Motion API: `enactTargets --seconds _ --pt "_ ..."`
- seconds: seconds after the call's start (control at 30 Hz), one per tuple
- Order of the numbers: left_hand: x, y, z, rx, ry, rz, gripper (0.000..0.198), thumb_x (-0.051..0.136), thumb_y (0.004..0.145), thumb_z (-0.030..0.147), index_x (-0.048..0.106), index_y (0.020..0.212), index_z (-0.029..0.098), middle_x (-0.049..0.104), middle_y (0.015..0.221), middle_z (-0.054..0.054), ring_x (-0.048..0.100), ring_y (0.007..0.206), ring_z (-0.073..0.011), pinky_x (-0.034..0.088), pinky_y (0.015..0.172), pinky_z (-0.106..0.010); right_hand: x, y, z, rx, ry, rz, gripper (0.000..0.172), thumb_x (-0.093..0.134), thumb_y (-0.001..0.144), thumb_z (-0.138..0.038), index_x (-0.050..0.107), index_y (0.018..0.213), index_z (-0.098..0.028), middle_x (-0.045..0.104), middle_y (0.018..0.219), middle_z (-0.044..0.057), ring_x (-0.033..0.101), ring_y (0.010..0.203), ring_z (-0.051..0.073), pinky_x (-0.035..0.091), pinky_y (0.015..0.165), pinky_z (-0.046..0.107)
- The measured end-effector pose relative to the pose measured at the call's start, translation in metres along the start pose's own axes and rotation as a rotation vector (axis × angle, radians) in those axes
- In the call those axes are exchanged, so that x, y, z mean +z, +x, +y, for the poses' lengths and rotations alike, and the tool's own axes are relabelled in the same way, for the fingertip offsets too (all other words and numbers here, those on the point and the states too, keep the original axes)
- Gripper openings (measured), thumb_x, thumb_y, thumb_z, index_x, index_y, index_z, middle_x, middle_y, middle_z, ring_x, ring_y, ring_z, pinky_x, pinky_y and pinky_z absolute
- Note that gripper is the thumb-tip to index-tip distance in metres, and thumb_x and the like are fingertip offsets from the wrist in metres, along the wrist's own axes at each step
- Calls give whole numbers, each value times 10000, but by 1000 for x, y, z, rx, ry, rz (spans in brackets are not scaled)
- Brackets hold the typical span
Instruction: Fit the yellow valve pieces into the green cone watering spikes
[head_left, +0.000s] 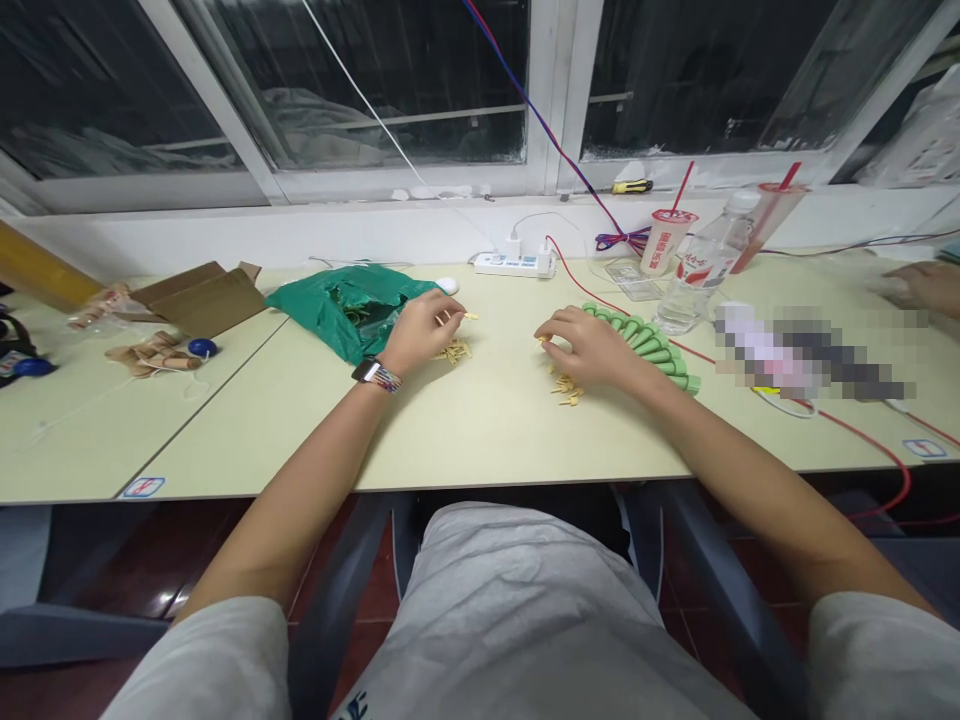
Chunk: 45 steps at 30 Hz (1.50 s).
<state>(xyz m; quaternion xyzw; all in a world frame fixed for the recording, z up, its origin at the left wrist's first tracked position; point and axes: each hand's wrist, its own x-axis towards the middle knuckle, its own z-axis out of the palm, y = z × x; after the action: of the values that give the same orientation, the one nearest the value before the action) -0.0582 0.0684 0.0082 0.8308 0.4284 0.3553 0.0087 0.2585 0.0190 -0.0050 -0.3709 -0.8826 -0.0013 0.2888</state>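
The left hand, a banded watch on its wrist, rests on the pale laminate table just above a small heap of wooden slivers, beside a torn green plastic bag; the right hand, fingertips pinched together, sits over a second heap, touching an arc of green cone-shaped pieces; a power strip and a plastic water bottle sit farther back; another person's hand shows at the right edge

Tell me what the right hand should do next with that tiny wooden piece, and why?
Probably carry the tiny wooden piece to the curved row of green pieces, since the right hand seems to pinch it and that row sits beside it.
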Motion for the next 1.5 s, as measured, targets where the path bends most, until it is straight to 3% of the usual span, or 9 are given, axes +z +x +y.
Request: enactTargets --seconds 0.17,0.5,0.7,0.87,1.1,1.27,1.4,1.5 --pt "-6 -3 -20 -106 241 -84 216 594 906 266 794 915 185 707 940 -106 650 802 -246 472 746 -372 -2 -2 7 72 -83 -169 173 608 945 -205 761 1020 -179 707 1024 124 627 1020 295 417 770 377" --pt "0 -7 -28 -193 377 -231 249 567 861 245 808 895 194 746 977 -129 685 880 -293 483 754 -384 -4 -3 8 102 -61 -252 247 601 892 -119 790 1032 -194 730 1093 116 655 1008 287 406 744 355" --pt "3 -6 -29 -161 259 -260 389 506 890 264 817 1097 155 761 1137 -149 712 1006 -306 526 914 -397 -5 -1 8 154 -8 -282 342 507 901 -53 787 1046 -188 744 1132 93 671 977 238 429 765 315" --pt "2 -3 -28 -82 125 -330 389 474 862 253 829 988 158 783 1072 -124 716 990 -282 531 981 -386 -3 0 8 135 76 -325 357 504 846 -10 795 943 -192 765 1037 63 683 917 201 463 822 276" --pt "-1 -1 -26 -128 55 -326 386 471 835 257 820 966 159 803 1052 -109 728 967 -273 545 937 -371 1 0 12 116 168 -329 376 496 818 11 794 932 -189 784 976 50 696 881 197 484 802 268" --pt "-31 4 -23 -216 -31 -266 346 517 849 295 804 1007 187 807 1082 -91 733 994 -277 550 929 -378 -1 1 9 130 171 -300 366 495 832 -1 793 939 -184 784 961 52 696 860 196 478 778 273" --pt "-67 -11 -26 -258 82 -490 292 603 832 298 796 1022 187 792 991 -75 710 909 -267 550 817 -351 -1 2 7 134 110 -217 348 496 866 -24 795 965 -172 782 1008 75 690 887 210 465 793 292" --pt "-81 -35 -29 -300 200 -594 302 655 773 251 788 1042 218 780 995 -68 704 870 -263 525 713 -316 0 2 6 144 58 -171 340 490 895 -44 794 973 -172 777 1027 78 681 902 221 445 775 302"
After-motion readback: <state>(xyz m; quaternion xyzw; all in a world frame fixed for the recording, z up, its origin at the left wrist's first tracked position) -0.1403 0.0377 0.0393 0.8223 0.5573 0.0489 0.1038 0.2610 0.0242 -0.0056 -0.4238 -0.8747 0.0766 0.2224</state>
